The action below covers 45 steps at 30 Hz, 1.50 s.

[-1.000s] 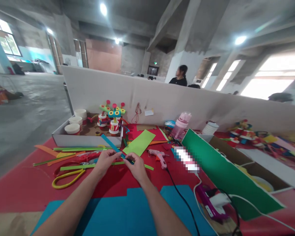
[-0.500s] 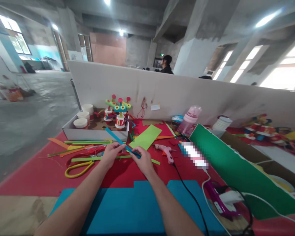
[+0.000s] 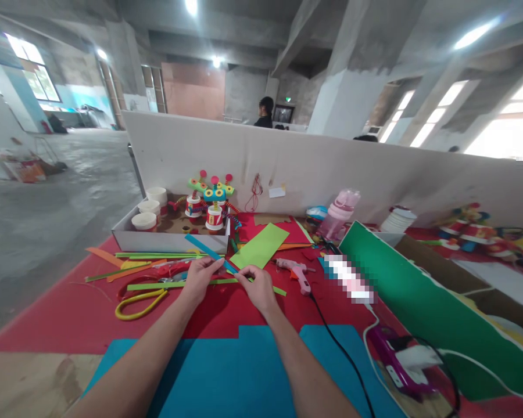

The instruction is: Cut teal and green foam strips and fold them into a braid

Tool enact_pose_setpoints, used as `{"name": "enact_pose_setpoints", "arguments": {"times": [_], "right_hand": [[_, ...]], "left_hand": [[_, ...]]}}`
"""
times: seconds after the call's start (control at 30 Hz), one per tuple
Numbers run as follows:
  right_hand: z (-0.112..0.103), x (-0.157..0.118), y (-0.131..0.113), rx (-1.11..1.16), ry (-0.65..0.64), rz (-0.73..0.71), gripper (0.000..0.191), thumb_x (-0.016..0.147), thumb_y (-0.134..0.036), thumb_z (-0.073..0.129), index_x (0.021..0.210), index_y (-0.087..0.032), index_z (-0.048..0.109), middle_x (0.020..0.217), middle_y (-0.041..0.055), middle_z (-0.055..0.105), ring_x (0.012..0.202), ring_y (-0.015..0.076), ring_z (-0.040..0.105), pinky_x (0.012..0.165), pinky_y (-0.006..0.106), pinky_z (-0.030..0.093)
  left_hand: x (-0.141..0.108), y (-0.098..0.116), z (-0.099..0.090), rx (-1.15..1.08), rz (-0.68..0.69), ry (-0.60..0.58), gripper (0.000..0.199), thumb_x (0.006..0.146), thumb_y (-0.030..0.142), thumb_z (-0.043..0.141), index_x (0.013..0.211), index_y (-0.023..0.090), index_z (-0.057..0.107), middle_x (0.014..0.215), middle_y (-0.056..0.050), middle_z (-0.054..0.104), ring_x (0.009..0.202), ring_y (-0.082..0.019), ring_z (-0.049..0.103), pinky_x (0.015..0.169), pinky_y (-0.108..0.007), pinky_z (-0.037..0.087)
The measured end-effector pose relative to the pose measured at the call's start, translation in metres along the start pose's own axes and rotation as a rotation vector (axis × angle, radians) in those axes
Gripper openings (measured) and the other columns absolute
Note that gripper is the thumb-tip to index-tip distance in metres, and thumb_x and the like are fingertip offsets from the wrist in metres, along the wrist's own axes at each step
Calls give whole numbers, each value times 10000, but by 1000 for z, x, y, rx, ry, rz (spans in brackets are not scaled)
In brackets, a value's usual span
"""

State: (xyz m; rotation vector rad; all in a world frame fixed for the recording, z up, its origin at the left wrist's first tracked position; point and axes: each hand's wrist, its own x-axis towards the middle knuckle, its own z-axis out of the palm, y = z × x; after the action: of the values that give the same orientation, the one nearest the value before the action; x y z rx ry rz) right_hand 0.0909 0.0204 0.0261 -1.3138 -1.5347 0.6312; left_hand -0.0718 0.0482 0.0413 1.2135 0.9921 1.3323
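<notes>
My left hand [image 3: 201,277] and right hand [image 3: 256,284] each pinch the blue strip [image 3: 204,247] between fingertips — it slants above the worktop [image 3: 61,313], nearer its far edge than its near one.

This looks like a craft workshop in a bare concrete hall: rough pillars [image 3: 348,93] and an unpainted floor [image 3: 82,215], a long white partition [image 3: 296,162], and a red-covered desk [image 3: 61,307] with a glue gun [image 3: 301,276], scissors [image 3: 142,304], coloured paper [image 3: 261,245] and paper-cup figures [image 3: 214,216].
</notes>
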Motion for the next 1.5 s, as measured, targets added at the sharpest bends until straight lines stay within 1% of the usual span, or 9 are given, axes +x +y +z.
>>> {"name": "enact_pose_setpoints", "arguments": {"times": [0.3,0.43,0.57,0.67,0.77,0.9,1.17,1.33,1.5], "right_hand": [[1,0,2,154,-39,100,220,732,-379,652,643,-189,586,598,10,652,560,160,594,532,255,448],[2,1,3,289,-60,122,217,697,-384,683,753,-190,603,616,1,657,586,173,630,552,265,479],[-2,3,2,106,-67,23,133,700,-330,664,726,-200,674,695,16,694,653,179,635,632,283,493],[-5,2,3,-56,-10,22,94,679,-303,671,664,-211,680,570,-2,636,537,161,577,536,267,460],[-2,0,5,99,-90,154,151,707,-347,635,747,-207,674,462,-40,552,402,137,518,418,246,424],[6,1,7,417,-153,218,329,664,-399,687,913,-185,678,643,-16,638,491,134,598,485,260,508],[9,-1,-1,313,-75,234,228,722,-415,653,748,-189,657,415,-43,555,380,140,547,425,242,461],[15,-1,-3,428,-51,165,256,693,-437,686,746,-194,623,603,11,674,580,187,669,585,287,547],[17,-2,-6,474,-69,233,298,684,-430,710,817,-163,698,581,3,662,530,156,617,566,263,515]], "left_hand": [[-1,-4,3,-4,23,59,253,633,366,749,545,147,658,548,-16,624,565,-130,539,603,-249,433],[-2,-3,4,10,32,65,261,643,363,744,522,150,652,547,-19,629,577,-138,546,617,-256,436],[-2,-6,5,30,59,43,254,641,346,749,519,146,651,541,-13,621,558,-129,532,585,-246,411],[-1,-10,5,34,47,26,245,644,341,748,528,145,657,540,-16,624,553,-129,534,582,-245,409],[0,-13,5,32,33,28,254,651,354,740,528,149,654,536,-16,623,553,-130,537,587,-247,411],[0,-12,5,18,32,22,263,658,364,735,532,151,644,532,-11,618,554,-125,526,588,-243,403],[-3,-8,7,-12,19,-16,288,674,362,729,516,150,617,520,-3,592,559,-119,513,606,-247,397],[-4,-7,6,-57,-16,-17,297,658,363,743,511,148,602,515,8,571,551,-110,496,593,-242,386],[-3,-8,7,-48,-5,-16,301,663,371,744,522,141,610,519,8,569,548,-103,479,574,-236,370]]}}
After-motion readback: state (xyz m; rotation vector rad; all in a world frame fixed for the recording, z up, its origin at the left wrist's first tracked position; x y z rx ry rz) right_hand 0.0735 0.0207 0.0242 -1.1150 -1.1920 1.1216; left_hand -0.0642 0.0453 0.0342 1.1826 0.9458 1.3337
